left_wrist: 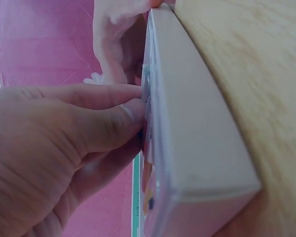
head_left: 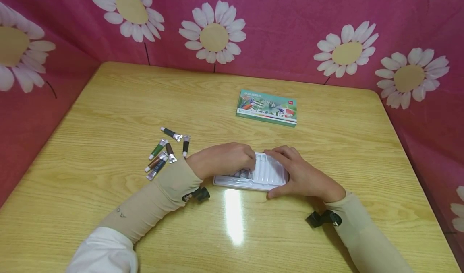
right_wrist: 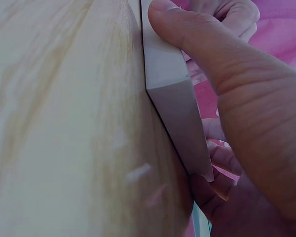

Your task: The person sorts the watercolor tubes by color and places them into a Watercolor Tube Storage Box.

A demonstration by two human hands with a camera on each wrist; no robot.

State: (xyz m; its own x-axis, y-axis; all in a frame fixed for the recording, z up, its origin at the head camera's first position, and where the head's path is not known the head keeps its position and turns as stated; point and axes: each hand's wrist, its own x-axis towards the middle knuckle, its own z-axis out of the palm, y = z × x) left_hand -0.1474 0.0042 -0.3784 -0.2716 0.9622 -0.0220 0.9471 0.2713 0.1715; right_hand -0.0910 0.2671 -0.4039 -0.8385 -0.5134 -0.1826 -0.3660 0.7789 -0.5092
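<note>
A white plastic tray (head_left: 270,172) with moulded slots lies flat on the table in front of me. Its left part holds paint tubes (head_left: 244,173) with silvery ends, mostly hidden under my left hand (head_left: 226,159). In the left wrist view, the thumb and forefinger of that hand pinch a paint tube (left_wrist: 146,84) at the tray's upper side; its colour is hidden. My right hand (head_left: 302,176) grips the tray's right end, its thumb along the near wall and its fingers at the far side. Slots between the two hands show bare white plastic.
Left of the tray lie several loose paint tubes, among them a green one (head_left: 157,149), a black one (head_left: 186,144) and a dark blue one (head_left: 157,168). A teal printed paint box (head_left: 266,108) lies behind the tray. A pink flowered cloth (head_left: 275,31) hangs behind the table.
</note>
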